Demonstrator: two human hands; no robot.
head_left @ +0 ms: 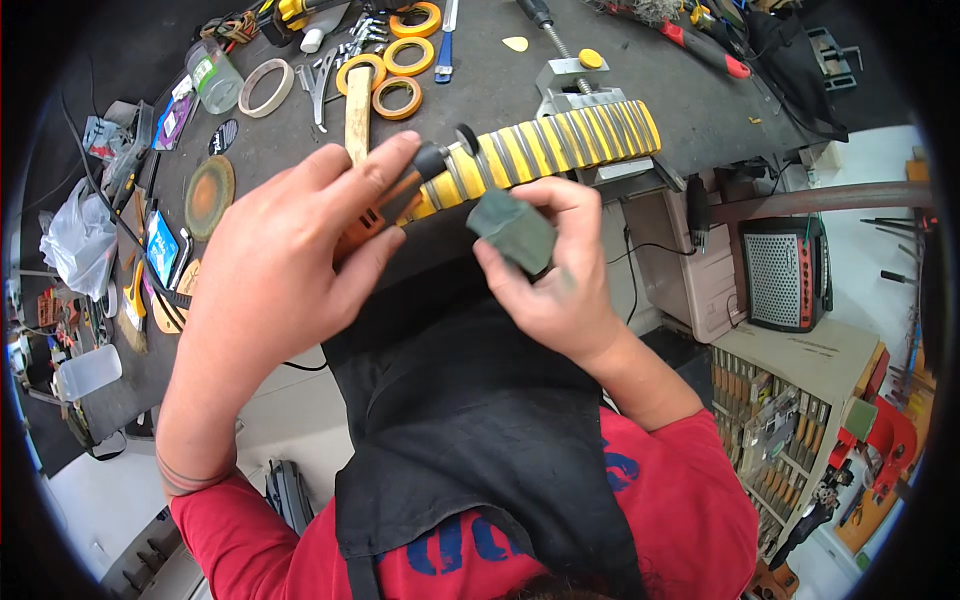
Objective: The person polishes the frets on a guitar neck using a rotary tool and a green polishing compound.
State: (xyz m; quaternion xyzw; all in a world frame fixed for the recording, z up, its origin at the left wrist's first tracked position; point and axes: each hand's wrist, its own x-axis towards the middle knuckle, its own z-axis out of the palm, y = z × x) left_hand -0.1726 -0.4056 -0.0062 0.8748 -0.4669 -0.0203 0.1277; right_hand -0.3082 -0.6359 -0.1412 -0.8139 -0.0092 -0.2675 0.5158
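Note:
My left hand (pixel 300 250) is wrapped around an orange-and-black rotary tool (pixel 432 160), one finger lying along its nose. A small black disc (pixel 467 140) sits on the tool's tip, right over a guitar neck (pixel 560 142). Strips of yellow tape alternate with grey bands along this neck, closer together toward its right end. My right hand (pixel 565 270) grips a dark green block (pixel 515 232), probably polishing compound, between thumb and fingers, just below the neck. Most of the tool's body is hidden behind my left hand.
A metal vise (pixel 580 85) stands behind the neck. Rolls of yellow tape (pixel 410 55), a wooden stick (pixel 358 115) and a clear jar (pixel 213 78) lie on the dark bench (pixel 300 150). A grey-and-red speaker (pixel 777 272) stands right, above a file rack (pixel 780 430).

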